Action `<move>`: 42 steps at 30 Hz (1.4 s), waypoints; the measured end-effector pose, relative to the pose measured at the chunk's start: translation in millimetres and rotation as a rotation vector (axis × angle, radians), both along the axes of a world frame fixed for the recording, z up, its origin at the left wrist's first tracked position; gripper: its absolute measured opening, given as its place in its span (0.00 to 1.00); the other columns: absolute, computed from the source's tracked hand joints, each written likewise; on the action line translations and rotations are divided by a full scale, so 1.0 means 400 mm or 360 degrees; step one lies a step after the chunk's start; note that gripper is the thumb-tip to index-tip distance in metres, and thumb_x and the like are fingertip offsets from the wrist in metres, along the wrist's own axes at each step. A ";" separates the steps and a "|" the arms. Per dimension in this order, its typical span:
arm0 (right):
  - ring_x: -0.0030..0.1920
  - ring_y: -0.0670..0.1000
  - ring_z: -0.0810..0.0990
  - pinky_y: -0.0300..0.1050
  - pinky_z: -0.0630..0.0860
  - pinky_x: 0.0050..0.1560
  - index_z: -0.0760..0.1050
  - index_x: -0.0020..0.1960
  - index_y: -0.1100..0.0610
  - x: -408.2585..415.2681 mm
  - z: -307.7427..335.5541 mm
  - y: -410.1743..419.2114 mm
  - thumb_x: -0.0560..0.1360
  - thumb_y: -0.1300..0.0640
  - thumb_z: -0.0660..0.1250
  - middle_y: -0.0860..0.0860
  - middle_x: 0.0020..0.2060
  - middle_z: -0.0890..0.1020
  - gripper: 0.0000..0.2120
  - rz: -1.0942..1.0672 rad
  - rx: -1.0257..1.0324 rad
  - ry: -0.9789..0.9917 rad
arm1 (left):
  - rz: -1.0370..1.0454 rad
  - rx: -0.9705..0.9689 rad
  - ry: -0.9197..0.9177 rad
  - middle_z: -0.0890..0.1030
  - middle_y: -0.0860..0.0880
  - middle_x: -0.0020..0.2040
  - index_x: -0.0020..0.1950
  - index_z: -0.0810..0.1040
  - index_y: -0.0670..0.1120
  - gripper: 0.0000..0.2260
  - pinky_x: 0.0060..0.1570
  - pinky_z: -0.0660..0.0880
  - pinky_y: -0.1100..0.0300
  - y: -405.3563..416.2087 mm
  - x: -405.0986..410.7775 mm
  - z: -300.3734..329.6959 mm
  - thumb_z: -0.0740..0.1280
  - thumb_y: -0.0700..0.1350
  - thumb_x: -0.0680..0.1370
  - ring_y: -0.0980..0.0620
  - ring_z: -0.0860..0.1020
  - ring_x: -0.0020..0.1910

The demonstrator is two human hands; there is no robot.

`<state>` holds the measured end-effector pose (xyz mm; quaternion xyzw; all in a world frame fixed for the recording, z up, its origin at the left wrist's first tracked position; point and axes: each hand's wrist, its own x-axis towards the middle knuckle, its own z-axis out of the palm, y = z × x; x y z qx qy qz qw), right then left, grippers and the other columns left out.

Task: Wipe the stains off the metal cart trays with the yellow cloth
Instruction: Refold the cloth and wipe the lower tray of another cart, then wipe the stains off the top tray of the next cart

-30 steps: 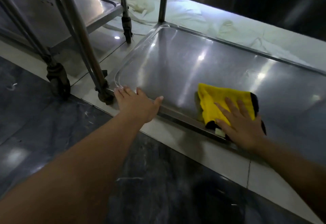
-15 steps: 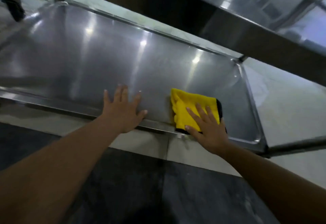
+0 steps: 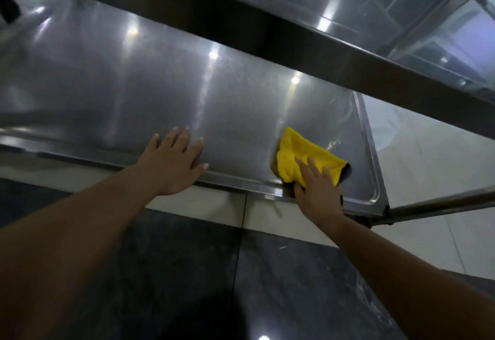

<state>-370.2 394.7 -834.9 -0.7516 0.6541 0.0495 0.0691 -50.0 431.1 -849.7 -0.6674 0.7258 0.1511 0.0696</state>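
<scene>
Left hand [image 3: 171,164] lies flat across the front lip of the lower tray [image 3: 107,93], fingers [image 3: 180,136] straight and slightly spread, tips on the steel, gripping nothing. The tray's long axis runs left-right across the view, dropping toward the right; ceiling lights glare on it. Yellow cloth [image 3: 300,152] sits on the tray's right end, at the front lip, near but not touching the right rim; it is bunched, its long axis diagonal from upper left to lower right, with a dark edge at the right corner. Right hand [image 3: 317,192] presses on the cloth's near end, fingers [image 3: 313,169] straight and fanned, pointing up-left, palm over the lip. Upper tray [image 3: 294,42] overhangs diagonally. No readable text or labels anywhere. Floor [image 3: 187,272] below is dark tile with pale tile near the cart.
</scene>
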 end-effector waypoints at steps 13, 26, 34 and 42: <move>0.62 0.50 0.75 0.43 0.70 0.61 0.69 0.69 0.53 0.456 0.687 0.375 0.77 0.64 0.61 0.49 0.62 0.76 0.21 0.0515 0.0745 -0.1189 | 0.0605 0.0138 0.0917 0.54 0.44 0.79 0.78 0.41 0.46 0.43 0.67 0.65 0.47 0.420 0.116 0.672 0.70 0.45 0.76 0.41 0.62 0.73; 0.57 0.35 0.76 0.27 0.71 0.54 0.71 0.60 0.33 0.860 1.879 0.597 0.77 0.61 0.64 0.31 0.55 0.78 0.23 0.1057 0.0933 -0.1599 | 0.1176 -0.0539 0.1183 0.80 0.47 0.49 0.53 0.73 0.51 0.22 0.48 0.76 0.50 0.754 0.552 1.931 0.73 0.55 0.63 0.46 0.79 0.48; 0.54 0.36 0.78 0.30 0.74 0.50 0.75 0.56 0.37 1.149 2.222 0.658 0.76 0.53 0.67 0.34 0.53 0.81 0.14 0.1334 0.1038 -0.1867 | 0.1340 -0.1156 0.0966 0.73 0.54 0.33 0.39 0.69 0.53 0.15 0.27 0.67 0.72 0.923 0.764 2.315 0.76 0.54 0.68 0.65 0.73 0.31; 0.53 0.43 0.82 0.40 0.78 0.51 0.78 0.54 0.35 1.380 2.231 0.639 0.69 0.39 0.68 0.41 0.55 0.83 0.14 0.1158 0.1532 -0.1978 | 0.1530 -0.1332 0.0718 0.77 0.56 0.33 0.37 0.74 0.56 0.11 0.31 0.65 0.66 0.909 0.930 2.348 0.73 0.58 0.70 0.62 0.76 0.35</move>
